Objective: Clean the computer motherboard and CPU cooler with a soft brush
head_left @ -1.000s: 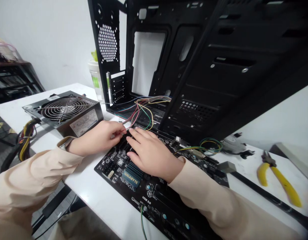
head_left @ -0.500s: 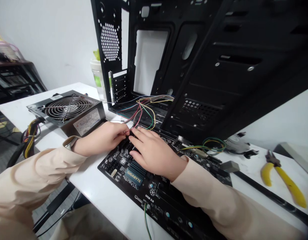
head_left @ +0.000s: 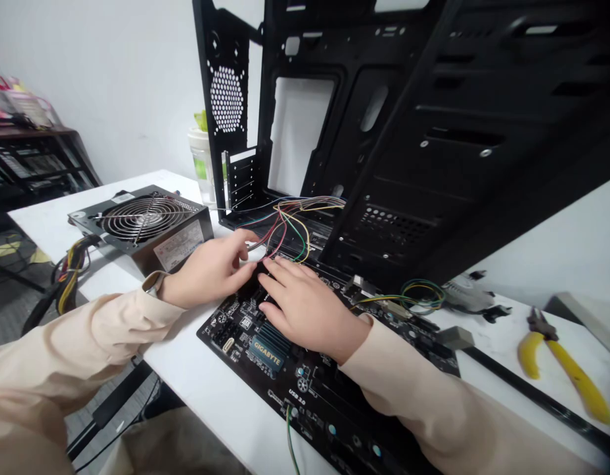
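A black Gigabyte motherboard lies on the white table in front of me. My right hand rests palm down over it, fingers stretched out and thumb apart, with the fingertips by the base of a red wire. At the board's far left edge is my left hand, its thumb and index finger spread with a gap between them. The index fingertip is close to the thin coloured wires, which arch out of the case. Where the wires end on the board is hidden by my fingers.
Behind the board stands an open black computer case. A power supply with bundled cables sits at the left. Yellow-handled pliers lie at the right, near a coiled green-yellow wire. A cup stands behind the case's left edge.
My left thumb and index finger, pinched together by the wires before, have parted, and the hand has drawn slightly away. My right hand stays on the board. The view has shifted slightly.
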A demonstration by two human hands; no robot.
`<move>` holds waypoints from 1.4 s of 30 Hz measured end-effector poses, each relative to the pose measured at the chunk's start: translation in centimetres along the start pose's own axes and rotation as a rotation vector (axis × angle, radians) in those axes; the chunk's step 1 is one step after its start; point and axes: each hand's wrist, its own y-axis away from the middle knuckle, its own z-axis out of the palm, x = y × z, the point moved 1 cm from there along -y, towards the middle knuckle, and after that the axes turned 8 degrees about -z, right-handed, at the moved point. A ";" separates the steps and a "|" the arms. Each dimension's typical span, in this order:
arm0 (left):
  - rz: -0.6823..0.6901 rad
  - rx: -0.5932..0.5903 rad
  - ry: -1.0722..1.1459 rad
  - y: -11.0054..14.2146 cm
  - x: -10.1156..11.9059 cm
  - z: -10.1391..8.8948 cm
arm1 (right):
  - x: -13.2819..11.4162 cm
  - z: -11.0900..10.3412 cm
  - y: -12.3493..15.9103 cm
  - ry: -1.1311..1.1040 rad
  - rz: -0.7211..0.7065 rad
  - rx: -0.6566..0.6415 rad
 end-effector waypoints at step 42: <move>-0.040 -0.126 0.140 0.1 0.0 -2.0 | 0.0 0.0 -0.1 -0.045 0.019 -0.015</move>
